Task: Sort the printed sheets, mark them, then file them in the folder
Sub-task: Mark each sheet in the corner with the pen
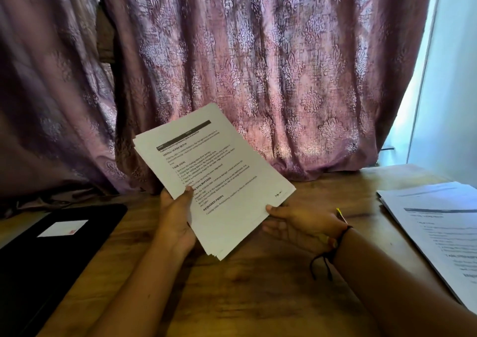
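Note:
A stack of printed sheets [216,171] is held tilted above the wooden table [258,285], its top page showing headings and a small handwritten mark near the lower right corner. My left hand [175,218] grips the stack's left edge, thumb on the top page. My right hand [302,225] holds the lower right edge, thumb on top, and a yellow pen [342,216] sticks out behind that hand. A black folder [46,254] with a white label lies closed on the table at the left.
A second pile of printed sheets [436,233] lies on the table at the right edge. A patterned purple curtain [258,78] hangs behind the table. A bright window is at the far right. A black cord bracelet is on my right wrist.

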